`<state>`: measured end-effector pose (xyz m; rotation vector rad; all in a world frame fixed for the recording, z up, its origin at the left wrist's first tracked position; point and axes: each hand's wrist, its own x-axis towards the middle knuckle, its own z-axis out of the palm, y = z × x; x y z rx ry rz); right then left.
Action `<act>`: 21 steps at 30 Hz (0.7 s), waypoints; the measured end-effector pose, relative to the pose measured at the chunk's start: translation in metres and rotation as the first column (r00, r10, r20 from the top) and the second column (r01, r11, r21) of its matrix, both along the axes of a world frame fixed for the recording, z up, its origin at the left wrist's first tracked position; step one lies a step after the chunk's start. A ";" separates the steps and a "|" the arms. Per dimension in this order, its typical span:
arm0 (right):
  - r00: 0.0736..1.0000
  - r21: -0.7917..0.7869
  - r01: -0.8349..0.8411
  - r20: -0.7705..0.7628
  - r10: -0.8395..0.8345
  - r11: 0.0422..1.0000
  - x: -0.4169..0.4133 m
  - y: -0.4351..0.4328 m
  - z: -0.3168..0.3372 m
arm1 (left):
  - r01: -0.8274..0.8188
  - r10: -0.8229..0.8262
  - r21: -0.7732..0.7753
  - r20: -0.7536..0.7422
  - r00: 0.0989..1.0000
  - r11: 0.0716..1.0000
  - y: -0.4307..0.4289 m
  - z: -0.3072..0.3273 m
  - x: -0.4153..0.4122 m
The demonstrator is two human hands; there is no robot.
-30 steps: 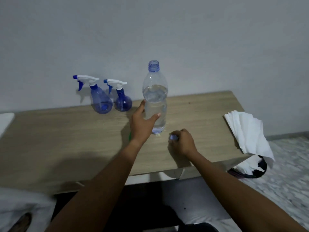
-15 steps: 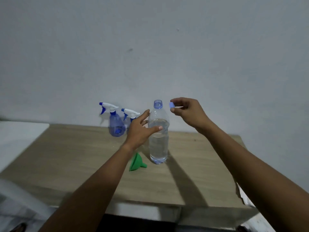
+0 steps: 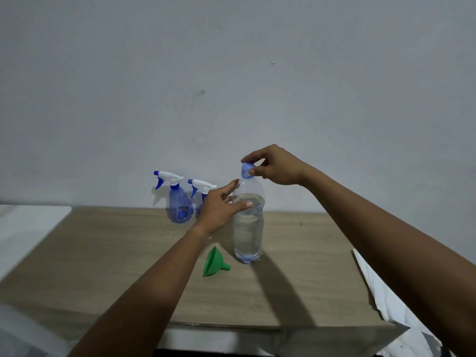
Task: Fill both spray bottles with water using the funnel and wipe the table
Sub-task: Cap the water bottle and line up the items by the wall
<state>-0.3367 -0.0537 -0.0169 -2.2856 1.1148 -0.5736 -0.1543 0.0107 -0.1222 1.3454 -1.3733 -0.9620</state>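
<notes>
Green funnel [image 3: 214, 262] (tipped) well inside table [image 3: 103, 253] edges

Blue spray bottles [image 3: 179, 202] upright, side by side; green funnel [image 3: 213, 264] on side beside water bottle [image 3: 248, 233].

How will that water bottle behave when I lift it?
The water bottle looks mostly full, so probably heavy for its size. Tall and narrow, it may tip if pushed high. Its thin clear wall likely dents under a squeeze.

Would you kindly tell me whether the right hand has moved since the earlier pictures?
Yes: the right hand rose from the table beside the water bottle up to its mouth, pinching the cap.
</notes>
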 end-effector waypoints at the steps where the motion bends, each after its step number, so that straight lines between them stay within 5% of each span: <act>1: 0.999 -0.014 -0.009 -0.040 0.009 1.000 0.001 0.000 0.003 | 0.002 -0.002 -0.005 -0.007 1.000 1.000 0.000 -0.001 0.000; 11: 0.950 -0.115 -0.075 -0.311 0.036 0.990 0.013 -0.004 0.022 | 0.025 -0.027 -0.025 -0.064 0.998 0.999 -0.007 -0.014 0.003; 21: 0.951 -0.243 0.010 -0.298 -0.084 0.970 0.022 -0.002 0.015 | 0.028 -0.031 -0.037 -0.065 0.997 0.999 -0.007 -0.015 0.006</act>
